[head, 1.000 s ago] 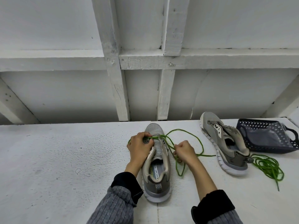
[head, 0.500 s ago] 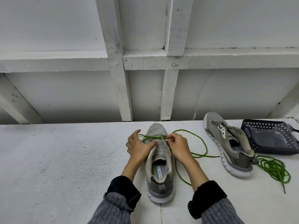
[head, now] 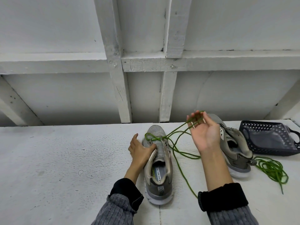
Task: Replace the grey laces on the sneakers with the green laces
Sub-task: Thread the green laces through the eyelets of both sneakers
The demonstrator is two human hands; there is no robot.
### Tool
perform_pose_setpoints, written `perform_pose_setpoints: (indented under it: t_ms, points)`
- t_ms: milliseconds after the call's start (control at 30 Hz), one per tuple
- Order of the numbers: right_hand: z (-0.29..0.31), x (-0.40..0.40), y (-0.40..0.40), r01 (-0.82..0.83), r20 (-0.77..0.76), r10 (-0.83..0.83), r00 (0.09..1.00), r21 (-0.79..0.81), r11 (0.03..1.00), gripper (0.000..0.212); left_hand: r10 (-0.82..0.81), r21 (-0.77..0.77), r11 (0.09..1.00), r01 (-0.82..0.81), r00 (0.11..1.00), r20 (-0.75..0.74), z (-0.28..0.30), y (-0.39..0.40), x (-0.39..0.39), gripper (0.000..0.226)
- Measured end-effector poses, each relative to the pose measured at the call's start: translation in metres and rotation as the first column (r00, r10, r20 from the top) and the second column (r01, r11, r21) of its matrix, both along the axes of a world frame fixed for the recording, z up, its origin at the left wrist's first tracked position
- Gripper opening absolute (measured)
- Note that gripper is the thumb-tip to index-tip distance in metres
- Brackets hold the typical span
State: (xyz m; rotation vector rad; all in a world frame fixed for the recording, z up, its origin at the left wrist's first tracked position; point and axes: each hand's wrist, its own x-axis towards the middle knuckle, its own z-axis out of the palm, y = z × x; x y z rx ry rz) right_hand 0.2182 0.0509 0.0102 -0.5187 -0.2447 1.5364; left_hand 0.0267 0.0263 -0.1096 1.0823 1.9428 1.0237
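- My left hand (head: 141, 151) presses the near sneaker (head: 158, 166) flat, fingers relaxed.
- My right hand (head: 204, 132), raised right of it, pinches the green lace (head: 176, 130), drawing it through the toe eyelets.
- Next, I judge: cross to the following eyelet.

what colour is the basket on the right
Dark navy blue basket with small pale holes, seen in the head view.

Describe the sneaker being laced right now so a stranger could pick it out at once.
On the white table, two grey sneakers sit right of centre, near a dark perforated basket. The sneaker being laced is the left one, upright with its heel toward the camera, the left hand resting on it. Unlike the tilted sneaker beside the basket, it has the green lace threaded through its front eyelets.
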Motion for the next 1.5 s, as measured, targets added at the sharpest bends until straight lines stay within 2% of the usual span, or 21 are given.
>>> perform_pose_setpoints:
  t_ms: [67,133,167,233,333,367,400,467,567,633,733,800,900,1033,1067,1167,1233,1267,1300,1433,1500]
  points:
    - [-0.001,0.003,-0.001,0.014,0.114,-0.013,0.993,-0.010,1.000,0.014,0.002,0.000,1.000,-0.002,1.000,-0.007,-0.001,0.001,0.001,0.094]
    - [-0.010,0.000,-0.002,-0.003,0.429,0.023,0.903,-0.048,0.999,0.014,0.001,0.005,1.000,-0.001,1.000,-0.010,-0.002,0.002,0.001,0.093]
    - [-0.018,-0.003,-0.003,-0.016,0.601,0.064,0.797,-0.084,0.996,0.012,-0.004,0.006,1.000,0.004,1.000,-0.007,-0.002,0.002,0.000,0.092]
    - [-0.035,-0.010,-0.005,-0.041,0.848,0.179,0.499,-0.183,0.982,0.014,-0.015,0.006,1.000,0.015,1.000,0.005,-0.003,0.001,0.000,0.090]
    - [-0.062,-0.021,-0.009,-0.075,0.974,0.215,-0.070,-0.220,0.973,0.025,-0.016,0.018,1.000,0.016,1.000,0.015,-0.002,0.001,0.000,0.086]
    - [-0.068,-0.026,-0.010,-0.075,0.966,0.167,-0.198,-0.184,0.980,0.021,-0.015,0.023,1.000,0.015,1.000,0.012,-0.002,0.001,0.001,0.084]
    - [-0.071,-0.030,-0.011,-0.080,0.955,0.108,-0.275,-0.134,0.988,0.018,-0.017,0.025,1.000,0.017,1.000,0.004,-0.001,0.001,0.001,0.083]
    - [-0.072,-0.037,-0.010,-0.100,0.936,-0.004,-0.351,-0.034,0.994,0.018,-0.030,0.019,0.999,0.030,0.999,-0.019,-0.001,0.002,0.001,0.077]
    - [-0.067,-0.045,-0.006,-0.150,0.941,-0.067,-0.332,0.017,0.989,0.025,-0.041,0.012,0.999,0.041,0.998,-0.037,-0.001,0.003,0.001,0.068]
    - [-0.068,-0.047,-0.003,-0.182,0.946,-0.021,-0.322,-0.040,0.983,0.025,-0.036,0.014,0.999,0.037,0.999,-0.035,-0.001,0.003,0.001,0.064]
    - [-0.077,-0.048,-0.002,-0.196,0.921,0.042,-0.387,-0.126,0.972,0.018,-0.028,0.012,1.000,0.029,0.999,-0.033,0.000,0.003,0.001,0.063]
    - [-0.082,-0.050,-0.004,-0.172,0.935,0.072,-0.347,-0.139,0.975,0.012,-0.026,0.011,1.000,0.026,0.999,-0.030,0.000,0.003,0.001,0.063]
    - [-0.085,-0.050,-0.006,-0.156,0.984,0.104,-0.146,-0.126,0.980,0.012,-0.031,-0.001,1.000,0.031,0.999,-0.028,0.001,0.002,0.001,0.063]
    - [-0.066,-0.039,-0.003,-0.093,0.941,0.098,0.323,-0.071,0.993,0.019,-0.035,-0.008,0.999,0.035,0.999,-0.027,0.001,0.001,0.001,0.065]
    - [-0.060,-0.035,-0.002,-0.074,0.911,0.084,0.404,-0.059,0.996,0.019,-0.034,-0.011,0.999,0.034,0.999,-0.030,0.001,0.001,0.001,0.065]
    - [-0.058,-0.031,-0.002,-0.057,0.877,0.093,0.472,-0.075,0.996,0.021,-0.032,-0.012,0.999,0.032,0.999,-0.039,0.001,0.001,0.001,0.064]
    - [-0.066,-0.029,-0.004,-0.017,0.880,0.121,0.459,-0.127,0.992,0.024,-0.039,-0.014,0.999,0.039,0.997,-0.071,0.001,0.002,0.000,0.063]
    - [-0.071,-0.028,-0.005,-0.002,0.896,0.155,0.415,-0.170,0.986,0.025,-0.041,-0.021,0.999,0.039,0.995,-0.093,0.002,0.002,-0.001,0.062]
    - [-0.075,-0.025,-0.006,0.002,0.915,0.206,0.347,-0.220,0.975,0.026,-0.043,-0.029,0.999,0.040,0.993,-0.110,0.003,0.002,-0.002,0.062]
    - [-0.090,-0.007,-0.015,-0.105,0.894,0.446,-0.043,-0.448,0.888,0.030,-0.054,-0.042,0.998,0.050,0.991,-0.119,0.007,0.002,-0.005,0.072]
    - [-0.098,-0.003,-0.019,-0.172,0.862,0.481,-0.161,-0.505,0.846,0.029,-0.055,-0.037,0.998,0.051,0.992,-0.117,0.008,0.003,-0.006,0.071]
